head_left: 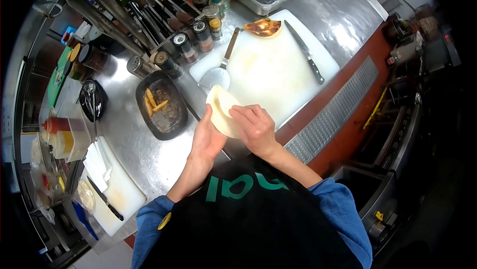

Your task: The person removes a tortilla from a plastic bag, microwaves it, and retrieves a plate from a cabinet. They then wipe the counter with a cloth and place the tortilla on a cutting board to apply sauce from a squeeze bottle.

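Observation:
A pale round flatbread [221, 107] is held up in front of my apron, over the near left corner of the white cutting board [283, 87]. My left hand [204, 137] supports it from the left side, thumb along its edge. On the right side, the bent fingers of my right hand [254, 129] press on the bread's surface and edge. Just beyond the bread lies a spatula [216, 77] with a wooden handle. At the board's far end are a browned piece of flatbread [263, 28] and a black-handled knife [305, 55].
A dark oval dish [171, 127] with several fries stands left of my hands. Spice jars [202, 35] line the back, near a film-covered metal tray [261, 5]. At lower left, a second cutting board [121, 194] carries a knife [105, 199] and white cloth [98, 165].

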### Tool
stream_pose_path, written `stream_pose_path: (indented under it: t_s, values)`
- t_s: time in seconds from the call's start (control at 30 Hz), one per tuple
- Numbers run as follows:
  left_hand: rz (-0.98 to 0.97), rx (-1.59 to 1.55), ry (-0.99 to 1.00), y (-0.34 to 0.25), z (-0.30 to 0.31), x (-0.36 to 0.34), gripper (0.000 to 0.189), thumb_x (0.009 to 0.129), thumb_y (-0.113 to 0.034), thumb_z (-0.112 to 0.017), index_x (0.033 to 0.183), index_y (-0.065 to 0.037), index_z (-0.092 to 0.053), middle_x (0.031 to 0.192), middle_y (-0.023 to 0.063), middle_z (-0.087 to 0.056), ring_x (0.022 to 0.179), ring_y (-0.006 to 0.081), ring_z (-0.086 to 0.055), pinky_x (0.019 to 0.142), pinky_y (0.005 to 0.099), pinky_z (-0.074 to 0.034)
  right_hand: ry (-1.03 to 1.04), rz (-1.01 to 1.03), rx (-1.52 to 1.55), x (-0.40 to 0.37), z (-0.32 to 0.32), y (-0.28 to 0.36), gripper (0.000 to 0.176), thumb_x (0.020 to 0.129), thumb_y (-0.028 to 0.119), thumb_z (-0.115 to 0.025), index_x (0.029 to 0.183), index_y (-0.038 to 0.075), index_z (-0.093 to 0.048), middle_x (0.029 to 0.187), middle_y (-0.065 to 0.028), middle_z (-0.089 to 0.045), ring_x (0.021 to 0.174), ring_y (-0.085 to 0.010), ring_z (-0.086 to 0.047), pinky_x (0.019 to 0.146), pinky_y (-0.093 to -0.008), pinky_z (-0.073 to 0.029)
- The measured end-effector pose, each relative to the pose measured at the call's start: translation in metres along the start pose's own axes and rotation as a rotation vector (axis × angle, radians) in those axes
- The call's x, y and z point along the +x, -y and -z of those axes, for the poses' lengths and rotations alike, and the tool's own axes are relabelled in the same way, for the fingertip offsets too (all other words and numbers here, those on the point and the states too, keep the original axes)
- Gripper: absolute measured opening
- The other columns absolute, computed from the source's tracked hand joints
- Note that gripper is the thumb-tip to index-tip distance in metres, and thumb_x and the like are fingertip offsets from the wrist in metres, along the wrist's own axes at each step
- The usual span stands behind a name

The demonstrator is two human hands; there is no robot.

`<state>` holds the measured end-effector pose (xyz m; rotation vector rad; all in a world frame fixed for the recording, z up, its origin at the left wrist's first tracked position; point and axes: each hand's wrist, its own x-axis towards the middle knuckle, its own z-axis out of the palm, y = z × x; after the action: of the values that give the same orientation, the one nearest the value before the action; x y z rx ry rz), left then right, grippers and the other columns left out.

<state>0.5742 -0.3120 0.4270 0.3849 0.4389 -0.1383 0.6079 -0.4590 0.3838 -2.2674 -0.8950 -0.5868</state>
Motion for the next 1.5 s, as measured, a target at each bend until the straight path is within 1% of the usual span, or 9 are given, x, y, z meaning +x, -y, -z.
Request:
stream_pose_path:
  t_s: [0.27,0.47,0.57,0.8,0.97,1.17,1.27,1.4,1.5]
  values:
    - [0.017,0.065,0.059,-0.014,-0.014,-0.007,0.049,0.095,-0.031,-0.044,0.133,-0.002,-0.033,0.133,0.0121,-0.043,0.124,0.0238,-0.039,0.105,0.0365,-0.028,-0.064,-0.097,0.187,0.045,0.045,0.017,0.016,0.079,0.003,-0.06,0.094,0.001,-0.065,0.09,-0.0088,-0.066,0.074,-0.0227,-0.061,0.064,-0.0316,-0.048]
    - [0.017,-0.112,0.1,-0.012,-0.012,-0.012,0.051,0.092,-0.028,-0.049,0.133,-0.001,-0.033,0.134,0.0142,-0.042,0.124,0.028,-0.039,0.106,0.0401,-0.028,-0.324,-1.145,1.289,0.043,0.044,-0.004,0.021,0.091,0.012,-0.05,0.098,-0.007,-0.057,0.088,-0.0093,-0.063,0.077,-0.0118,-0.061,0.069,-0.024,-0.05]
    - [0.016,-0.239,0.239,-0.001,-0.01,-0.015,0.052,0.092,-0.026,-0.048,0.134,0.0,-0.032,0.135,0.0157,-0.041,0.125,0.0294,-0.038,0.106,0.0418,-0.028,-0.199,-0.946,0.824,-0.007,0.008,-0.022,0.026,0.092,0.018,-0.049,0.102,-0.005,-0.056,0.091,-0.0094,-0.063,0.08,-0.0126,-0.061,0.07,-0.0246,-0.05]
    - [0.198,0.061,0.127,-0.016,-0.005,-0.021,0.053,0.094,-0.031,-0.045,0.135,0.001,-0.03,0.135,0.0171,-0.04,0.123,0.0296,-0.041,0.103,0.0413,-0.035,0.374,-0.916,1.158,0.082,0.101,-0.018,0.033,0.091,0.026,-0.052,0.105,-0.002,-0.06,0.087,-0.009,-0.066,0.077,-0.0128,-0.063,0.067,-0.0232,-0.05]
    - [0.223,-0.204,0.279,-0.028,-0.008,-0.027,0.058,0.095,-0.037,-0.041,0.136,0.0,-0.026,0.138,0.0162,-0.036,0.126,0.028,-0.038,0.104,0.0415,-0.032,0.311,-1.077,1.17,0.072,0.077,-0.032,0.021,0.083,0.011,-0.063,0.098,-0.004,-0.064,0.079,-0.0107,-0.066,0.069,-0.0129,-0.063,0.063,-0.021,-0.05]
    - [0.076,0.089,0.041,-0.008,-0.013,-0.028,0.052,0.097,-0.035,-0.035,0.137,-0.002,-0.026,0.136,0.0128,-0.038,0.127,0.0251,-0.035,0.107,0.0389,-0.026,-0.011,-0.104,0.257,0.047,0.06,0.033,0.017,0.076,0.007,-0.065,0.093,0.003,-0.066,0.076,-0.0069,-0.06,0.066,-0.0176,-0.057,0.053,-0.0275,-0.047]
    - [0.079,0.148,0.0,-0.007,-0.026,-0.04,0.05,0.098,-0.033,-0.034,0.136,-0.001,-0.027,0.136,0.0121,-0.039,0.127,0.0234,-0.036,0.107,0.0382,-0.027,0.095,0.052,-0.045,-0.009,0.004,0.015,0.024,0.068,0.002,-0.065,0.092,0.005,-0.064,0.076,-0.0076,-0.056,0.066,-0.0252,-0.058,0.054,-0.0319,-0.049]
    - [0.069,0.147,0.001,-0.012,-0.023,-0.042,0.049,0.098,-0.031,-0.032,0.136,0.0,-0.028,0.137,0.0128,-0.038,0.126,0.0238,-0.037,0.106,0.0383,-0.029,0.116,0.027,0.108,0.028,0.039,0.03,0.018,0.074,0.002,-0.064,0.092,0.004,-0.064,0.077,-0.0069,-0.058,0.067,-0.0204,-0.06,0.054,-0.0302,-0.05]
    - [0.05,0.128,0.021,-0.017,-0.012,-0.036,0.055,0.096,-0.036,-0.037,0.135,0.002,-0.029,0.138,0.0135,-0.037,0.127,0.0261,-0.037,0.107,0.0378,-0.028,0.117,-0.626,0.678,0.051,0.055,0.024,0.009,0.081,0.003,-0.06,0.09,0.001,-0.063,0.08,-0.0055,-0.061,0.068,-0.0134,-0.06,0.057,-0.0263,-0.05]
